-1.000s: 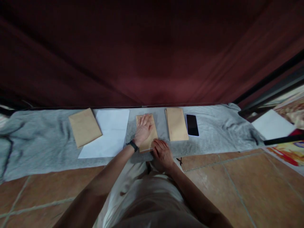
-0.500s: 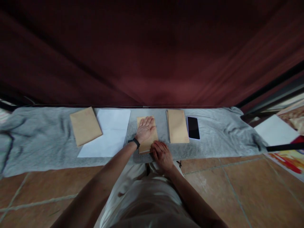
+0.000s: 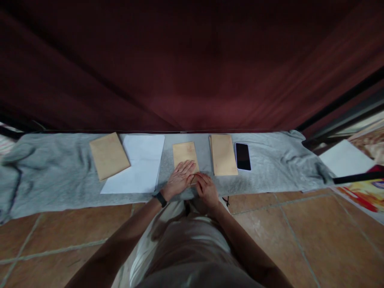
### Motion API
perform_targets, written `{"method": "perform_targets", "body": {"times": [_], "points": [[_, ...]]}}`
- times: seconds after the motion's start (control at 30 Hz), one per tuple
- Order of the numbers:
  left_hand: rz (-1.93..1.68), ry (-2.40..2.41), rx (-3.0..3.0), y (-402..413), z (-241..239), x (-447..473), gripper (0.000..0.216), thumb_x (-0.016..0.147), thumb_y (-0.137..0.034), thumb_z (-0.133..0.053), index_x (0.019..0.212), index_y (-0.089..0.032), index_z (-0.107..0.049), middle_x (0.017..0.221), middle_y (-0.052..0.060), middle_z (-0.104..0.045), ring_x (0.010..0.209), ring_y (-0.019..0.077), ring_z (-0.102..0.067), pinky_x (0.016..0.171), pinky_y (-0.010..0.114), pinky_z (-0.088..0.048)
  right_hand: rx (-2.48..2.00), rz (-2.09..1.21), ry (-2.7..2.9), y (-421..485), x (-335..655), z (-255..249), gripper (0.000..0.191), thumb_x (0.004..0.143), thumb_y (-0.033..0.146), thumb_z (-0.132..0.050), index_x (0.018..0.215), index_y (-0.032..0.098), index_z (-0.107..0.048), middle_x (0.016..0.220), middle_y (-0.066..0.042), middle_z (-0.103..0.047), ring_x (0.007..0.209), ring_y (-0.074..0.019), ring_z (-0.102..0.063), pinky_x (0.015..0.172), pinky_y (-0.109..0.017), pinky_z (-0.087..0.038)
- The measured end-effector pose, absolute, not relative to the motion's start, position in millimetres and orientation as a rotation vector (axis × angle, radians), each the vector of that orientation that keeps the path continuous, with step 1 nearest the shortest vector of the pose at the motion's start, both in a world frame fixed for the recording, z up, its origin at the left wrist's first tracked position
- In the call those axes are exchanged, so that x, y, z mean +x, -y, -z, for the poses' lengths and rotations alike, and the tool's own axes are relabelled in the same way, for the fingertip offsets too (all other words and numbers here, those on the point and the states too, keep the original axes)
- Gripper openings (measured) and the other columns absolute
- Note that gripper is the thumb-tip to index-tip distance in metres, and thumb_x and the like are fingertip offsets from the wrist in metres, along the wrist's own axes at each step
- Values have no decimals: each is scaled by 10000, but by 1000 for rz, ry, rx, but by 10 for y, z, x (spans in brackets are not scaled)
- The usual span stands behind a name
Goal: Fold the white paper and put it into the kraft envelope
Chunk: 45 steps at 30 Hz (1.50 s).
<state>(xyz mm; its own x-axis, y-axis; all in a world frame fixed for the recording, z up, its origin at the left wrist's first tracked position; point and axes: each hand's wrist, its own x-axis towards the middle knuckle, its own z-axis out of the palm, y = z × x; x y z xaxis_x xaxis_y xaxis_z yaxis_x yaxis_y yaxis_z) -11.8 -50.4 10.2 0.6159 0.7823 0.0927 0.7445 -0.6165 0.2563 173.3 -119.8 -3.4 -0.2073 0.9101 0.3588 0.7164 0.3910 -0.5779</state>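
Grey plush cloth (image 3: 270,160) spans the view, its left end rumpled and cut off by the frame edge. On it, at left, a squarish kraft-paper envelope (image 3: 109,158) lies askew over part of some white paper sheets (image 3: 144,166), hiding their upper left corner; a faint reddish mark near its far edge is too small to read. A dark wristband (image 3: 160,199) circles the left wrist. The left hand (image 3: 180,176) lies flat and open, fingers stretched forward and to the right, across the near half of the middle kraft-paper envelope (image 3: 184,151). This envelope rests on the cloth in front of the person, its long axis running away from the body, far end leaning slightly left; small reddish print at its far right corner is illegible, and the hands cover most of its near end. Beside the left hand, the right hand (image 3: 208,190) bends its fingers at the near right corner; whether they pinch the paper I cannot tell. Further right lies a stack of kraft-paper envelopes (image 3: 224,156), similarly aligned, then a smartphone (image 3: 243,156) with a dark screen. At far right, a colourful printed sheet (image 3: 366,194) is partly cut off.
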Motion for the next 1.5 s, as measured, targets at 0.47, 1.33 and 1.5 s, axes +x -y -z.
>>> {"method": "perform_targets", "body": {"times": [0.47,1.33,1.5], "points": [[-442,-1253,2474,950,-157,-500,512,1029,-354,-487,1511,-182,-490,1576,115,-509,1487,211,-438,1238,435,-370,-1377,-375,2110,1142,1829,68,362,988,204,-608,1346,236,-647,1347,-100,-687,1266,-246,-625,1103,-451,-515],[-126,-1295,2637,1015,-288,-493,538,892,-11,-406,1370,-181,-586,1519,146,-560,1466,250,-470,1200,450,-424,-1238,-141,2566,1004,1934,-180,290,993,176,-619,1276,215,-668,1361,-105,-671,1173,-261,-659,1059,-433,-522],[-124,-1298,2645,1030,-309,-480,549,887,-13,-404,1377,-192,-578,1496,139,-582,1454,248,-484,1182,457,-440,-1246,-165,2541,1011,1930,-184,315,975,155,-644,1281,225,-668,1349,-103,-677,1174,-262,-657,1047,-433,-522]]}}
